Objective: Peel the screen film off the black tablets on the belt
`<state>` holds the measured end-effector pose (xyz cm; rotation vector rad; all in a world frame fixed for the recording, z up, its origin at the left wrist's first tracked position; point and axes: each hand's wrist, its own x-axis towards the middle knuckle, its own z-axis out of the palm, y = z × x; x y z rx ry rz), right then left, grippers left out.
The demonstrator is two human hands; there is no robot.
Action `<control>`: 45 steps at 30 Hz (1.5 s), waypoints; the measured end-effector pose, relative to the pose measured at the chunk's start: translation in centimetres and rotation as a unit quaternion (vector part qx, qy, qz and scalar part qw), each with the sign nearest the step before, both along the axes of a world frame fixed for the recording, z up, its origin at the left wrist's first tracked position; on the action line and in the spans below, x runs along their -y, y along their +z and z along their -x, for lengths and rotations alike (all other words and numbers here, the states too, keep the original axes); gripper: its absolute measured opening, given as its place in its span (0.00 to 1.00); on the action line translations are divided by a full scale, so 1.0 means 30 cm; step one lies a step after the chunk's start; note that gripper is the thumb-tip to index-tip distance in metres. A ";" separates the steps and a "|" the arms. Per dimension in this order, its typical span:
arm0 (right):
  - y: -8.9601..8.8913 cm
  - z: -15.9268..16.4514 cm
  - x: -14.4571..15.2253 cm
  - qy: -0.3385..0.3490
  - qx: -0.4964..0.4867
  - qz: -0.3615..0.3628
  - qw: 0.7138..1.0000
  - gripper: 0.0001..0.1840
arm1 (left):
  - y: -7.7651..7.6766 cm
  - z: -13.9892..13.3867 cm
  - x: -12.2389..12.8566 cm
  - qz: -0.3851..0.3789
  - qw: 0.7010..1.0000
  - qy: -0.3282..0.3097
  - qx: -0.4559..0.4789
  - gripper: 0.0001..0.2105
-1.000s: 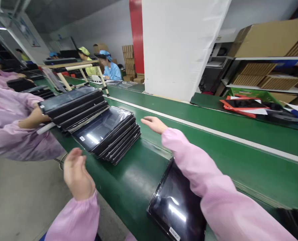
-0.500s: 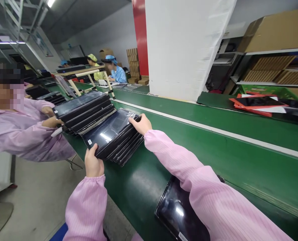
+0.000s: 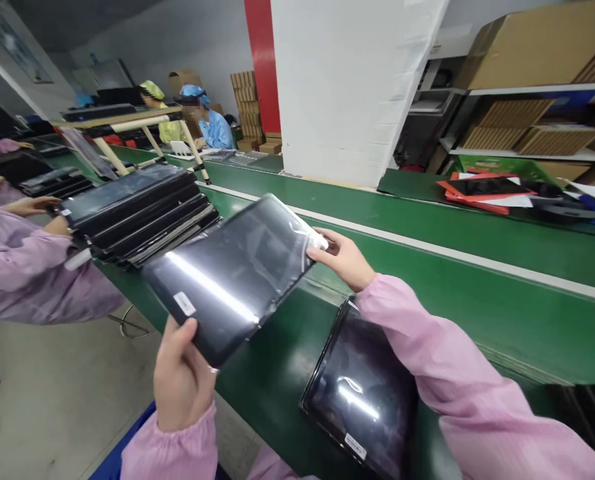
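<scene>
A glossy black screen panel (image 3: 242, 267), covered in clear film and bearing a small white label, is held tilted above the green worktop. My left hand (image 3: 185, 373) grips its near left corner, thumb on top beside the label. At the far right edge, my right hand (image 3: 345, 257) pinches the panel and its loose film. Under my right forearm, a pile of similar black panels (image 3: 357, 393) lies on the worktop, partly covered by the sleeve. What lies directly beneath the held panel is hidden.
To the left is a fanned stack of black panels (image 3: 142, 213), near a co-worker's pink sleeves (image 3: 32, 260). A pale tube-framed rack (image 3: 142, 123) stands behind it. A white strip (image 3: 402, 243) runs along the green worktop (image 3: 457, 307). Red trays (image 3: 482, 193) lie at the far right.
Both hands have brought the panel toward me and to the right, away from the spot beside the stack. The view has shifted right, and the right-hand pile shows more.
</scene>
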<state>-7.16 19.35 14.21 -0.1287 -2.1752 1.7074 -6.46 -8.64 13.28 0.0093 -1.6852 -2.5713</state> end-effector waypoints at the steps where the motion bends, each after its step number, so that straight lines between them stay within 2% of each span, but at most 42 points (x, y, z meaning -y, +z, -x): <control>1: -0.019 -0.042 -0.047 0.011 0.024 -0.005 1.000 0.35 | -0.022 -0.030 -0.010 0.002 0.999 -0.036 0.037 0.16; 4: -0.089 -0.118 -0.164 0.035 0.098 -0.041 0.994 0.31 | -0.122 -0.092 -0.037 -0.003 0.985 -0.111 0.134 0.26; 7: -0.167 -0.109 -0.219 0.079 0.163 -0.093 0.979 0.26 | -0.231 -0.122 -0.039 0.013 0.974 -0.138 0.181 0.28; 11: -0.250 -0.036 -0.212 0.155 0.228 -0.153 0.949 0.16 | -0.348 -0.136 0.003 0.047 0.964 -0.153 0.210 0.27; 14: -0.294 -0.002 -0.191 0.180 0.256 -0.192 0.930 0.14 | -0.418 -0.154 0.032 0.089 0.948 -0.185 0.243 0.28; 17: -0.326 -0.001 -0.176 0.181 0.267 -0.220 0.920 0.15 | -0.467 -0.176 0.044 0.148 0.933 -0.203 0.258 0.27; 20: -0.342 -0.019 -0.168 0.159 0.264 -0.237 0.921 0.15 | -0.482 -0.164 0.060 0.232 0.917 -0.213 0.246 0.28; 23: -0.337 -0.071 -0.182 0.110 0.249 -0.244 0.931 0.17 | -0.472 -0.120 0.112 0.345 0.882 -0.227 0.226 0.27; 25: -0.328 -0.146 -0.214 0.062 0.231 -0.241 0.940 0.22 | -0.468 -0.108 0.159 0.419 0.862 -0.204 0.199 0.26; 27: -0.324 -0.259 -0.260 0.003 0.216 -0.228 0.949 0.29 | -0.477 -0.138 0.193 0.457 0.848 -0.200 0.178 0.30; 29: -0.336 -0.394 -0.302 -0.065 0.208 -0.202 0.955 0.33 | -0.500 -0.210 0.194 0.432 0.850 -0.246 0.177 0.31; 32: -0.393 -0.579 -0.318 -0.173 0.190 -0.144 0.956 0.38 | -0.543 -0.342 0.138 0.368 0.877 -0.270 0.151 0.28; 34: -0.450 -0.654 -0.287 -0.231 0.166 -0.101 0.953 0.39 | -0.564 -0.404 0.091 0.374 0.867 -0.305 0.126 0.28; 37: -0.526 -0.689 -0.215 -0.291 0.123 -0.054 0.947 0.38 | -0.578 -0.439 0.048 0.422 0.840 -0.330 0.089 0.29; 39: -0.555 -0.687 -0.176 -0.312 0.102 -0.029 0.944 0.36 | -0.578 -0.439 0.039 0.443 0.832 -0.329 0.059 0.30; 42: -0.567 -0.685 -0.150 -0.316 0.083 0.005 0.945 0.33 | -0.562 -0.424 0.044 0.437 0.834 -0.333 0.049 0.28; 45: -0.574 -0.689 -0.141 -0.310 0.066 0.025 0.948 0.32 | -0.527 -0.387 0.070 0.408 0.838 -0.349 0.093 0.27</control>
